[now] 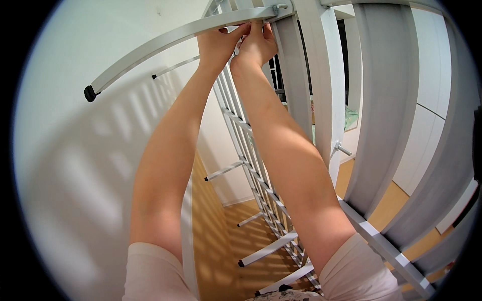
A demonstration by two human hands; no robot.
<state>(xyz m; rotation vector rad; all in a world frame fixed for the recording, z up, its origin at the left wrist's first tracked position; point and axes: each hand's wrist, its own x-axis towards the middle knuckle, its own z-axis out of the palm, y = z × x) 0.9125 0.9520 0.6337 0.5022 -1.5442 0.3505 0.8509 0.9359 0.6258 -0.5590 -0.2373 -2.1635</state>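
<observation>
Both my arms reach up and away to the top middle of the view. My left hand [217,46] is closed in a pinch, its thumb pointing right and its fingertips partly behind a white metal bar [155,45]. Right beside it, my right hand [257,47] is bent at the wrist with its fingers curled closed. The two hands meet just under the bar, next to the white frame. Whatever lies between the fingers is too small or hidden to make out. A bolt [281,7] sticks out at the bar's right end; a black cap [90,93] covers its left end.
Wide grey slats [384,100] and a white post [326,75] with a protruding bolt [343,149] stand close on the right. Below, white rods with black tips [266,249] jut from a long rack toward the pale wall [65,150]. Wooden flooring [241,213] shows underneath.
</observation>
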